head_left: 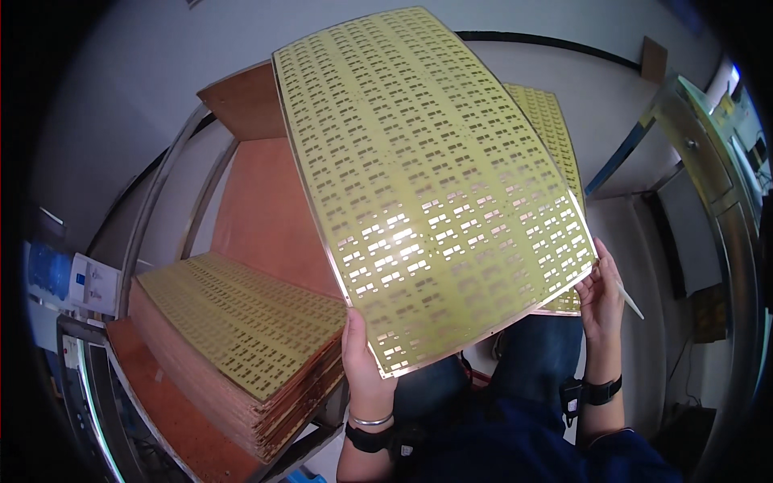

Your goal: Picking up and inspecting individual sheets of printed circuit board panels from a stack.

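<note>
A large yellow-green circuit board panel (427, 169) with rows of small shiny copper pads is held up in front of me, tilted, with light glaring off its lower part. My left hand (366, 362) grips its lower left edge, the thumb on the front face. At the lower right corner my right hand (600, 298) holds the panel's edge. A thin white pen-like stick (630, 300) also pokes out from the right hand's fingers. Behind the held panel a second similar panel (551, 121) shows in part; what supports it is hidden.
To the left a thick stack of similar panels (241, 322) lies on a slanted rack with a reddish-brown backboard (262, 209) and metal frame (149, 205). A water dispenser (72, 278) stands beyond it at far left. At right is a metal-framed cabinet (704, 153).
</note>
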The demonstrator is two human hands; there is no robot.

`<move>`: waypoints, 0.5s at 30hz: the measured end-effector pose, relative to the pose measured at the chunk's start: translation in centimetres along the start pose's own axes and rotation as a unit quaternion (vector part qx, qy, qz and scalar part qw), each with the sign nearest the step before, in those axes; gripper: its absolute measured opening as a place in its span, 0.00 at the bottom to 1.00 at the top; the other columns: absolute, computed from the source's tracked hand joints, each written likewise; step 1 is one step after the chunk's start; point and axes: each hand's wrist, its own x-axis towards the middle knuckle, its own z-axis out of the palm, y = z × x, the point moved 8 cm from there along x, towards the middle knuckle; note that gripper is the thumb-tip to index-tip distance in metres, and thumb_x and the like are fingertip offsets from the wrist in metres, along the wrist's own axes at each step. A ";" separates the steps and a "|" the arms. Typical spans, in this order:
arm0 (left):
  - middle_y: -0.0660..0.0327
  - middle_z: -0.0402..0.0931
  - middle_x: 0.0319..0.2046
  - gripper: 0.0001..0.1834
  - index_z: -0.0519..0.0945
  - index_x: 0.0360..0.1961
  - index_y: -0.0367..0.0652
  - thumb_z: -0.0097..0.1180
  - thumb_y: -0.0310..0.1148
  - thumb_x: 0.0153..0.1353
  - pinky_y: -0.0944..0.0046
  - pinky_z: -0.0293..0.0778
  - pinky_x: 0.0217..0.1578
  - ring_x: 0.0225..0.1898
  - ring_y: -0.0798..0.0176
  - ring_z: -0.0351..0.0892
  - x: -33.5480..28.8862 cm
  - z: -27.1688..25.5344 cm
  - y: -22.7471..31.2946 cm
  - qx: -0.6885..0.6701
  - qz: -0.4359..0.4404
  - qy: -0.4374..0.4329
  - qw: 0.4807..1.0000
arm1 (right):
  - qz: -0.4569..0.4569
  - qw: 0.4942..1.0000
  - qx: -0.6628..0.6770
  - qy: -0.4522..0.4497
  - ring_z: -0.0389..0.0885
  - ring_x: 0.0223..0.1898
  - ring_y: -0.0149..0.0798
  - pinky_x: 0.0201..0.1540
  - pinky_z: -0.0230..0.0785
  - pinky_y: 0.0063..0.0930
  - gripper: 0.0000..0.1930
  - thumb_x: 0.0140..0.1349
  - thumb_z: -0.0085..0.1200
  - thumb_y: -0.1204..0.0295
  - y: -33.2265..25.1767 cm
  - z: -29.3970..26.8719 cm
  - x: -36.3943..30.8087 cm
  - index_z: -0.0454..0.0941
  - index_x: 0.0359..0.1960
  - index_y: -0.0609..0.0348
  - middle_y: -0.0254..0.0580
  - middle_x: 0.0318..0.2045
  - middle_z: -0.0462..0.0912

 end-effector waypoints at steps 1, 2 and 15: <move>0.55 0.67 0.54 0.25 0.63 0.58 0.38 0.34 0.45 0.69 0.60 0.64 0.54 0.54 0.60 0.68 0.1 -0.2 0.1 0.001 0.000 0.000 1.000 | -0.001 1.000 -0.014 0.002 0.80 0.38 0.32 0.36 0.78 0.19 0.22 0.67 0.39 0.67 -0.2 0.2 -0.2 0.58 0.58 0.69 0.49 0.43 0.76; 0.55 0.67 0.54 0.26 0.63 0.58 0.38 0.34 0.46 0.68 0.60 0.65 0.54 0.54 0.60 0.68 0.2 -0.4 0.1 -0.005 -0.002 0.007 1.000 | -0.002 1.000 -0.029 0.004 0.80 0.38 0.32 0.36 0.78 0.19 0.22 0.67 0.40 0.67 -0.3 0.3 -0.3 0.58 0.58 0.69 0.49 0.43 0.76; 0.55 0.70 0.51 0.25 0.66 0.55 0.37 0.36 0.46 0.68 0.60 0.67 0.52 0.51 0.60 0.71 1.0 -3.0 1.7 0.007 0.017 0.056 0.998 | -0.005 0.995 -0.099 -0.028 0.80 0.35 0.29 0.32 0.78 0.17 0.20 0.66 0.40 0.70 -0.5 1.7 -1.4 0.62 0.56 0.69 0.49 0.44 0.76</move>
